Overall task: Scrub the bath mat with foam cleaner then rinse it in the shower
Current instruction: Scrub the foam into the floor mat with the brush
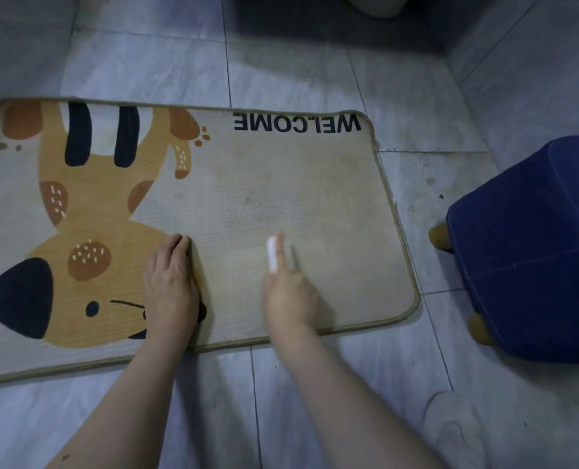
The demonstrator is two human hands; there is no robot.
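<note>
A beige bath mat (281,184) with a printed cartoon dog and the word WELCOME lies flat on the grey tiled floor. Faint dirty marks show on its plain middle. My left hand (171,286) presses flat on the mat near the dog's face, fingers together. To its right, my right hand (289,292) is closed around a small white brush (272,253), which rests on the mat's plain area near the front edge. The right hand and brush are blurred. I see no foam on the mat.
A dark blue stool (531,245) with round tan feet stands on the floor right of the mat. A pale slipper (453,431) lies at the lower right. A tiled wall rises at the right, and a white object's base (376,5) sits at the top.
</note>
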